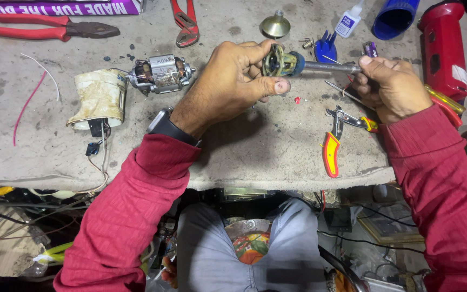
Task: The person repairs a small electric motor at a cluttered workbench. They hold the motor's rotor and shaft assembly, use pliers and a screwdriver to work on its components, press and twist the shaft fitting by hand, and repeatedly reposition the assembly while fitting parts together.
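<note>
Showing a grey, stained bench (255, 157) seen from above, with two red-sleeved arms reaching over it. One left hand (228, 86), a dark watch (163, 125) at its wrist, is closed around a small round metal part (277, 60) of brassy colour with a blue collar at one side, held above the middle of the bench. One right hand (390, 89) is closed on a grey metal rod (331, 67) whose tip enters that blue collar, so both hands meet on one assembly held level.

Largest among the loose objects is one red torch-like body (443, 48) at the far right, beside one blue tube (394, 17). One pale, stained housing (99, 98) with wires lies at the left, touching one small motor (160, 73) with copper windings. Four red-handled pliers are counted: one (44, 28) at the far left, one (186, 22) at the top centre, one (332, 143) with yellow trim near the front edge, and one (445, 103) partly hidden behind the right hand. One brass funnel-shaped piece (275, 25) stands at the top centre, one small glue bottle (349, 20) near it. One blue clip (325, 47) lies just beyond the held part. Two loose wire strands (33, 92), one red and one white, lie at the left.
</note>
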